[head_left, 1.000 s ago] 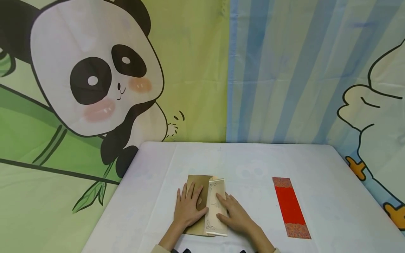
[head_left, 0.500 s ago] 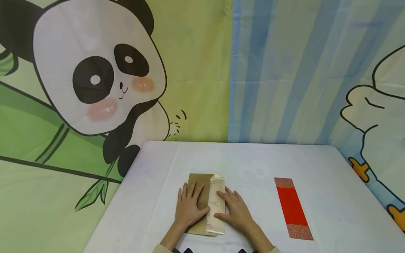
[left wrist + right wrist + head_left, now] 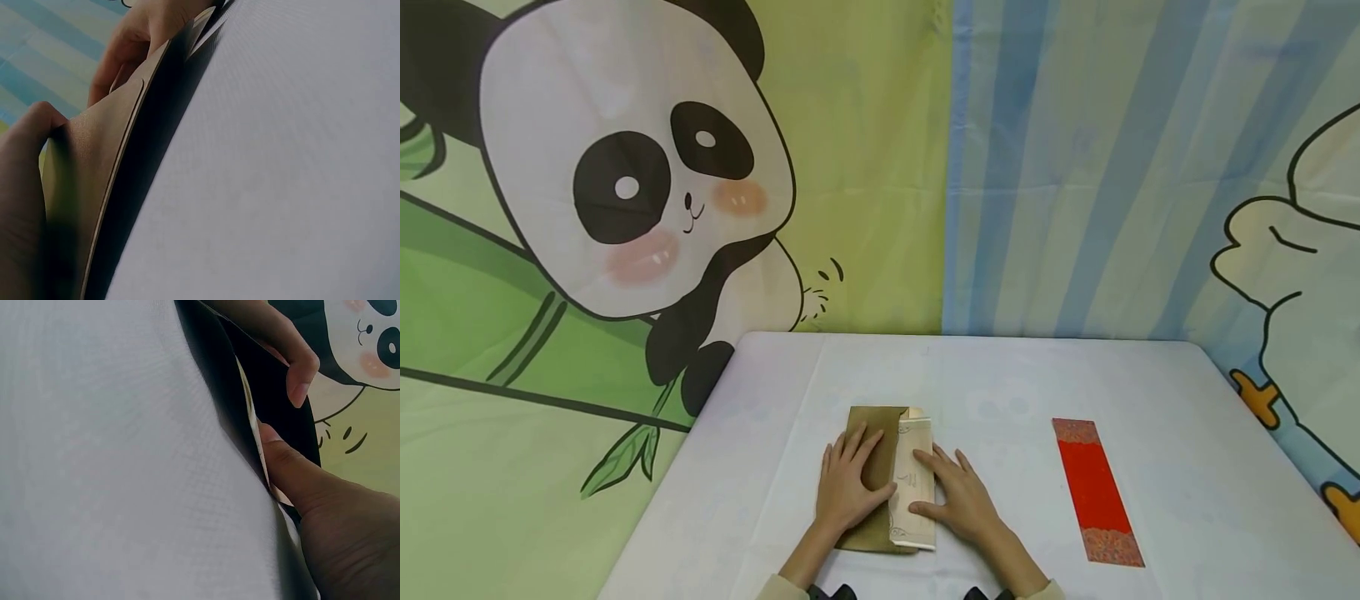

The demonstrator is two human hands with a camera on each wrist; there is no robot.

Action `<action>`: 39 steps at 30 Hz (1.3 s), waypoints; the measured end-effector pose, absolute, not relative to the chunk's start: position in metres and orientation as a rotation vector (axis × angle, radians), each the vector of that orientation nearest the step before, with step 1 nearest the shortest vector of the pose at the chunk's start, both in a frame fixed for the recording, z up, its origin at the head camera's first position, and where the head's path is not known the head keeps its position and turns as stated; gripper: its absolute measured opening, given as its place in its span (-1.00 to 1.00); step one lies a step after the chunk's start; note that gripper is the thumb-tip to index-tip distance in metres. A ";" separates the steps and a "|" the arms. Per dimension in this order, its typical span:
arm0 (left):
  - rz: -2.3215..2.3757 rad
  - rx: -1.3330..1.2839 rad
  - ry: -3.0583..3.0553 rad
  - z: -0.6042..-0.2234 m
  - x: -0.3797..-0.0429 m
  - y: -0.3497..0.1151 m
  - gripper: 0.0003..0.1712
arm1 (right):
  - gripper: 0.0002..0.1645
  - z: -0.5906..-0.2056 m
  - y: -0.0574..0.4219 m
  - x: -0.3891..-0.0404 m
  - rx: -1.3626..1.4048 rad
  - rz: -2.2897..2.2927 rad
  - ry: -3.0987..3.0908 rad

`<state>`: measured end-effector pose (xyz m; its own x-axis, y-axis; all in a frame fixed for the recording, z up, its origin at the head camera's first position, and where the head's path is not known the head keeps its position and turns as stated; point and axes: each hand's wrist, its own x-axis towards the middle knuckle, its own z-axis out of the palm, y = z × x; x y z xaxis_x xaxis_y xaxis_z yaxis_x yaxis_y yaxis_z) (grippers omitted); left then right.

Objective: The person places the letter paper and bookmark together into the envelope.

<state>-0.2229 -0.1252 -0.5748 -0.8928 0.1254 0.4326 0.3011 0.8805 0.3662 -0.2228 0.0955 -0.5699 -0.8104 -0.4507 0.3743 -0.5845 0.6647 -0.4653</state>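
Observation:
A brown paper envelope [image 3: 882, 458] lies on the white table in front of me. Along its right side, on top, lies a long cream card [image 3: 904, 483] with dark ornament in its corners. My left hand [image 3: 844, 492] rests flat on the envelope, fingers spread, thumb reaching the card's left edge. My right hand [image 3: 961, 504] touches the card from the right, index fingertip and thumb tip on its face. In the left wrist view the rounded edge of the envelope [image 3: 103, 137] stands slightly off the table. The right wrist view shows my right thumb beside a pale paper edge [image 3: 253, 409].
To the right on the white table [image 3: 1000, 375] lies a red strip [image 3: 1093, 487] with patterned ends. Behind the table hangs a printed curtain [image 3: 865, 167] with a panda on its left part and blue stripes on the right.
The cream card has shifted slightly left over the envelope, with my right hand following its right side. My left hand stays in place on the envelope.

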 end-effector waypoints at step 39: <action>-0.468 -0.349 -2.685 -0.575 -0.222 -0.121 -0.02 | 0.23 -0.561 0.105 -0.229 1.123 0.856 -2.729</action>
<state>-0.2217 -0.1213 -0.5753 -0.8923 0.1736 0.4167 0.3043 0.9131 0.2713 -0.2294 0.1052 -0.5609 -0.7309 -0.6290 0.2649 -0.6676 0.5783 -0.4689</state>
